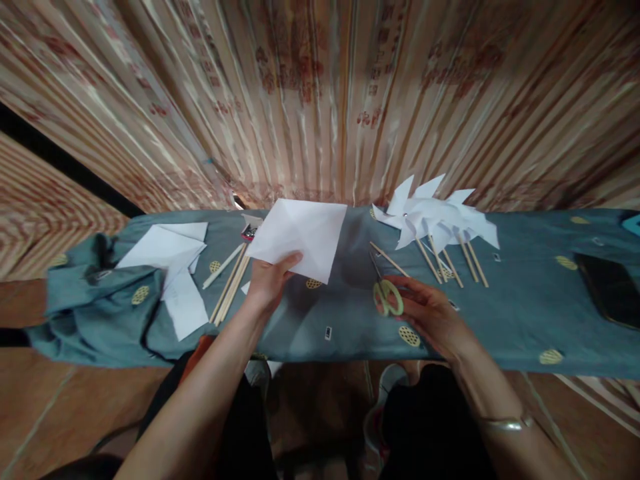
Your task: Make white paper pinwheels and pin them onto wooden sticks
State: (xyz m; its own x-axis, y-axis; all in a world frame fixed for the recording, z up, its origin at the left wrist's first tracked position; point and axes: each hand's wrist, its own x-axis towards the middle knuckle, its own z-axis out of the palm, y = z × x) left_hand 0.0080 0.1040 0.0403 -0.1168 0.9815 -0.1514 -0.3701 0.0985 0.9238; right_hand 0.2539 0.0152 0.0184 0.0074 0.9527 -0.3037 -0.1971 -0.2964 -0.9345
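A square sheet of white paper [305, 233] is pinched by its near edge in my left hand [273, 280], thumb on top, and held above the cloth. My right hand [425, 303] grips a pair of scissors [388, 298] with pale green handles; the blades point away from me and to the left. Close beyond the scissors lies a wooden stick [390, 260]. Several finished paper pinwheels [435, 217] on sticks lie in an overlapping row past my right hand.
At the left lie loose white paper sheets [167, 248], a bundle of wooden sticks [231, 290] and a small box [250, 228] of tiny metal pieces. A dark phone [607, 288] rests at the far right of the blue-green cloth [525, 300]. A striped curtain [320, 100] hangs behind.
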